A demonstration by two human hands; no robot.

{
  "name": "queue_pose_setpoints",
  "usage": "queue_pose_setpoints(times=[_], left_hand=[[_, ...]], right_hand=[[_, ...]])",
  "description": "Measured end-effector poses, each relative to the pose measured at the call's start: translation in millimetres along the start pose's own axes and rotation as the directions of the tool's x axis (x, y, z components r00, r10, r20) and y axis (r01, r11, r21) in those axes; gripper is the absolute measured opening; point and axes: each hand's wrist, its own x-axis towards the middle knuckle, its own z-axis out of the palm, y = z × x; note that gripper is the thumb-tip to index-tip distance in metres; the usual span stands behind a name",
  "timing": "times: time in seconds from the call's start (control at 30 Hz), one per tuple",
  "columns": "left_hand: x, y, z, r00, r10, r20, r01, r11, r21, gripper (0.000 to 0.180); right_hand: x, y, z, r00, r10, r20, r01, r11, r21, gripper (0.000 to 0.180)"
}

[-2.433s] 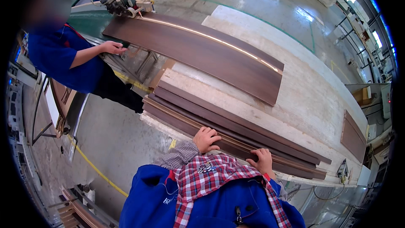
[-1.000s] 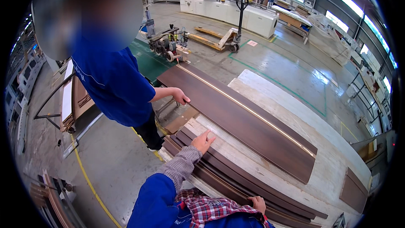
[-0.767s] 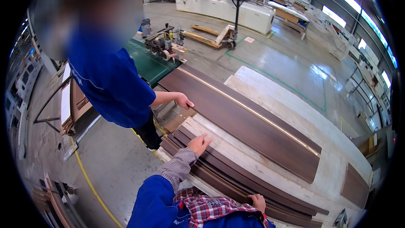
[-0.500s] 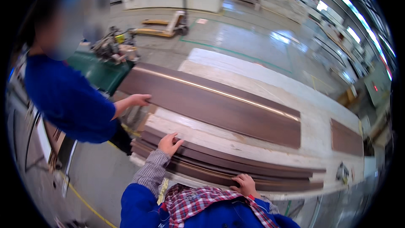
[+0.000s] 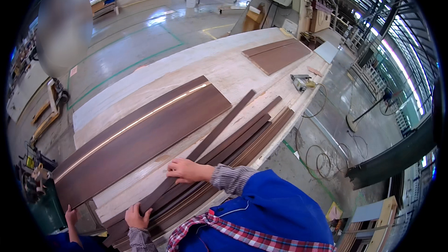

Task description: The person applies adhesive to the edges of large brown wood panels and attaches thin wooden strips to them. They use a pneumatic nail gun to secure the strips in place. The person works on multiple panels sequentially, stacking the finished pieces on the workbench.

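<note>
The person's left hand (image 5: 137,215) and right hand (image 5: 186,171) both have a grasping grip on a long dark strip (image 5: 224,124), its far end between the wide brown panel (image 5: 149,135) at left and stacked strips (image 5: 247,135) at right, over the counter (image 5: 205,60).

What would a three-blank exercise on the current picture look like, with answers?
The left hand and right hand hold a narrow strip coloured dark ____.
Of these two hands, the one nearer the co-worker's hand is the ____.
The checked cloth lies against a jacket coloured ____.

Missing words: brown; left; blue.
</note>
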Motion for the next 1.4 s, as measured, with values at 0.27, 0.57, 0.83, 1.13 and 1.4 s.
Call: queue_pose_setpoints(times=[0.27, 0.57, 0.83, 1.13, 1.4], left_hand=[[-11.4, -13.1, -11.8, 0.991, 0.017, 0.131, -0.005, 0.995, -0.097, 0.050], [-59.3, -4.9, 35.6, 0.956, 0.064, 0.286, -0.057, 0.998, -0.033, 0.049], [-37.0, 7.5, 9.7, 0.997, 0.056, 0.046, -0.052, 0.994, -0.100, 0.044], [5.6, -30.2, 49.3, 0.975, -0.134, 0.178, 0.143, 0.989, -0.034, 0.042], [22.4, -16.7, 37.6, 0.961, -0.237, 0.146, 0.252, 0.963, -0.093, 0.042]], right_hand=[[-11.2, -11.0, 30.9, 0.998, 0.046, 0.044, -0.052, 0.989, 0.139, 0.041], [-105.7, -22.1, 21.0, 0.970, 0.234, -0.067, -0.223, 0.965, 0.139, 0.031], [-198.1, 47.8, -39.2, 0.673, 0.588, -0.449, -0.725, 0.643, -0.245, 0.035], [-159.3, 107.7, -31.1, 0.747, 0.656, -0.110, -0.651, 0.689, -0.319, 0.039], [-149.5, 113.3, -57.7, 0.775, 0.632, -0.007, -0.631, 0.772, -0.077, 0.042]])
